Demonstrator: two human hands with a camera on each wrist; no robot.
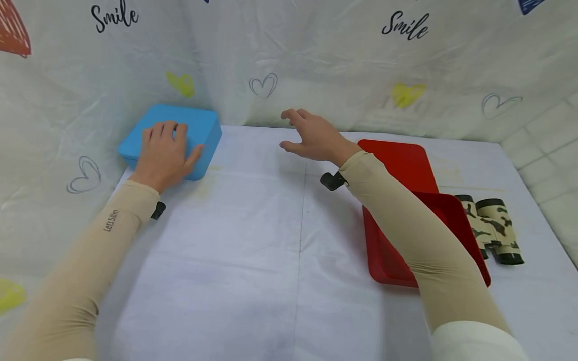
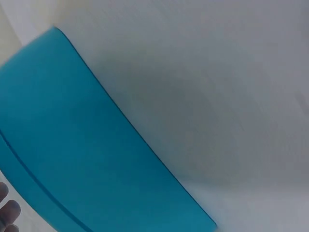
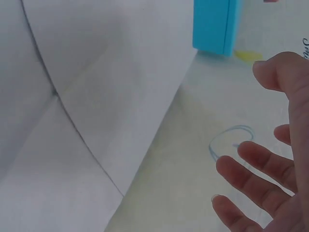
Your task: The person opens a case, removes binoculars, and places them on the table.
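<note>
Tablecloth (image 1: 253, 225), creased white, under blue box (image 1: 199, 128), heart-printed sheeting (image 1: 316, 55) behind

Creased white tabletop (image 1: 253, 250) with a blue box (image 1: 200, 128) at far left. Also bears an open red box (image 1: 444, 208) at right, beside camouflage-patterned binoculars (image 1: 496, 230).

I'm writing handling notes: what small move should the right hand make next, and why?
Probably move the right hand across to the right side of the blue box. That hand holds nothing and points toward the box, while the left hand rests on its top, so a second hand could help steady it.
</note>
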